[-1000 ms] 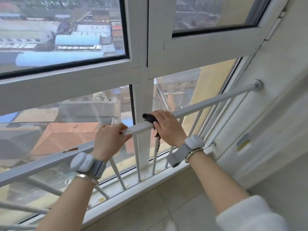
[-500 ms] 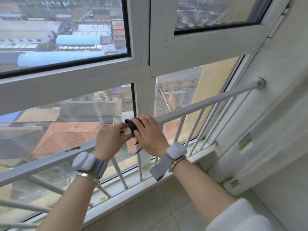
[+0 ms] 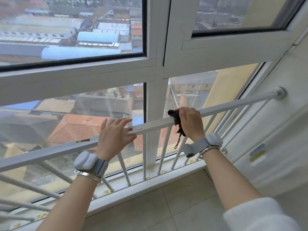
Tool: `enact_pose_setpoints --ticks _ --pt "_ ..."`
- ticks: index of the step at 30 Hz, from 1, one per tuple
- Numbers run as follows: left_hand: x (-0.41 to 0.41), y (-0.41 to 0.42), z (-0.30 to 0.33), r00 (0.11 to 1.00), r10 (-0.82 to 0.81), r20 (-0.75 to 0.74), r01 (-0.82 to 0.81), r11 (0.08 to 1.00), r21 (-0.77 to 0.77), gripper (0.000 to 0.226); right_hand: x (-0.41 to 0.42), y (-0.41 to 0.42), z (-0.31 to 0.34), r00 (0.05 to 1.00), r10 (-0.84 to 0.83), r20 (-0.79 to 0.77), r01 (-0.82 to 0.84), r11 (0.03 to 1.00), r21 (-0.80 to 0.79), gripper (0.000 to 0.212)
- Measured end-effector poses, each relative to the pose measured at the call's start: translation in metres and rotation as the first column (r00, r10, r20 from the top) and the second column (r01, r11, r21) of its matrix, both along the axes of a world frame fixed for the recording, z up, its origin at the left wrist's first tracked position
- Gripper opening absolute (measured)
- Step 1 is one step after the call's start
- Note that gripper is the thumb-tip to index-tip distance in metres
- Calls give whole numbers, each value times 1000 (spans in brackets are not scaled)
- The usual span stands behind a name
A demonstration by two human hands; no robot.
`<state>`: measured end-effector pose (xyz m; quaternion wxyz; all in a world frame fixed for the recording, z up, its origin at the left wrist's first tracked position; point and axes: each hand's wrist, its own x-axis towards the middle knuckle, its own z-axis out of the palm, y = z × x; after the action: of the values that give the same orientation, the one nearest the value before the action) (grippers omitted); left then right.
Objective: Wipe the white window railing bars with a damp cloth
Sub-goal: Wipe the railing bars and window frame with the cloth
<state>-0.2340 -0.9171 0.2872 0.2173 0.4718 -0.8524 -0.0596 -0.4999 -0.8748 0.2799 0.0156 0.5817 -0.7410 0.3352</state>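
Cloth (image 3: pixel 177 120) sits bunched under your right hand (image 3: pixel 191 124), fingers curled over the top rail (image 3: pixel 233 107); rust-coloured smears (image 3: pixel 135 129) lie leftward along it, by your left hand's (image 3: pixel 115 135) spread fingers.

A white-framed window (image 3: pixel 159 67) is seen above a pale tiled floor (image 3: pixel 175 207), with rooftops (image 3: pixel 80 127) shown in daylight through the glass and a white wall (image 3: pixel 275 147) set at the right.
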Motion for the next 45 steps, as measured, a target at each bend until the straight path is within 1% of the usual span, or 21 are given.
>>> enact_pose_setpoints --ticks 2,4,7,10,12,15,18,20,23,25,27,29,32,34,36,37,39,42,45 --pt "23 2 3 1000 15 -4 -15 999 38 57 6 -8 -1 993 -66 -98 69 997 28 59" --pt "44 1 8 999 34 19 -35 999 33 53 14 -14 -5 979 -121 -162 128 991 34 57" --pt "79 -2 14 997 61 44 -64 997 51 49 41 -16 -12 983 -122 -133 120 992 -27 51" --pt "111 -6 18 997 58 48 -61 996 66 46 82 -16 -17 992 -86 -92 83 996 -37 48" --pt "131 -7 20 998 36 44 -39 997 64 43 119 -19 -17 992 -77 -103 70 995 -73 44" --pt "157 -7 22 1000 13 3 -13 997 77 36 175 -23 -17 989 -62 -134 48 993 -106 39" --pt "180 -10 21 997 14 -70 -7 995 101 33 226 -25 -15 991 -60 -120 48 994 -103 37" --pt "195 -12 18 997 -29 -72 38 991 126 31 261 -27 -14 990 -65 -125 51 992 -114 36" --pt "208 -17 16 995 -70 -75 81 986 144 26 299 -26 -16 989 -1 -147 -11 997 -79 33" --pt "212 -20 14 995 -84 -60 93 984 150 24 308 -23 -17 984 64 -166 -75 995 -65 33" --pt "210 -21 11 996 -76 -54 83 986 144 25 300 -20 -13 977 156 -146 -161 987 -23 36" --pt "213 -19 11 995 -70 -70 79 986 145 26 285 -17 -9 975 191 -116 -190 982 24 41" --pt "213 -19 9 997 -53 -64 60 991 120 27 250 -14 -7 993 71 -94 -69 997 17 45" --pt "212 -20 11 999 -46 -26 48 993 110 29 238 -16 -6 996 -42 -83 45 999 28 50" --pt "209 -21 13 999 -52 9 50 989 138 30 244 -20 -4 987 -154 -55 155 988 25 52" --pt "208 -21 13 999 -49 8 47 987 151 30 254 -22 -4 982 -181 -54 183 983 21 52" --pt "209 -19 13 1000 -29 7 27 989 145 30 286 -26 -6 985 -140 -103 141 990 4 47" --pt "208 -18 13 1000 -13 14 11 993 119 28 337 -26 -14 987 8 -162 -17 998 -59 34" --pt "207 -17 12 1000 13 -8 -12 994 104 27 352 -23 -18 971 155 -180 -168 984 -58 34"
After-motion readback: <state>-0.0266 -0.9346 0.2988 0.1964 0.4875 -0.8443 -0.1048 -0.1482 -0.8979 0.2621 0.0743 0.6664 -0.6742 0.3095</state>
